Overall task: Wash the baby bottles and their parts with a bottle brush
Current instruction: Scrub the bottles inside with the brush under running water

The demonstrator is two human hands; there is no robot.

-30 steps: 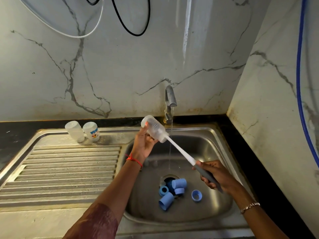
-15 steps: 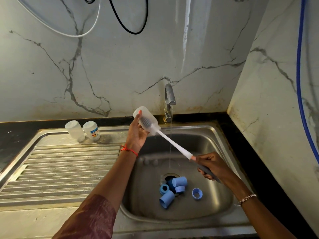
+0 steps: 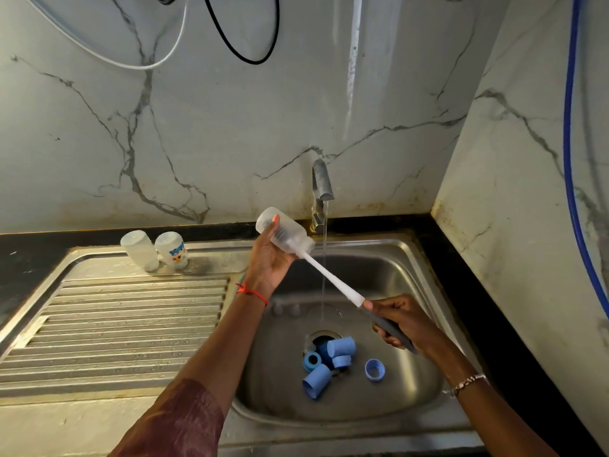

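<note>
Fingers (image 3: 275,220) of the left hand (image 3: 268,258): wrapped round the clear baby bottle (image 3: 286,230), which is held tilted just left of the tap (image 3: 321,184), its mouth turned down and to the right.
Fingers of the right hand (image 3: 400,319): clenched round the grey handle of the bottle brush (image 3: 333,282), below and right of the tap.
Bottle brush: its white shaft is slanted up and leftward into the bottle's mouth; the bristle head is seen through the clear wall.
Water (image 3: 324,258): a thin stream is let fall from the tap into the sink basin (image 3: 412,258); whether the shaft is touched cannot be told.
Blue caps and rings (image 3: 329,361): heaped over the drain hole, straight below the tap.
Single blue ring (image 3: 374,370): laid just right of that heap.
Two washed-looking bottles (image 3: 140,250): stood mouth-down side by side on the drainboard (image 3: 115,324), well left of the tap.
</note>
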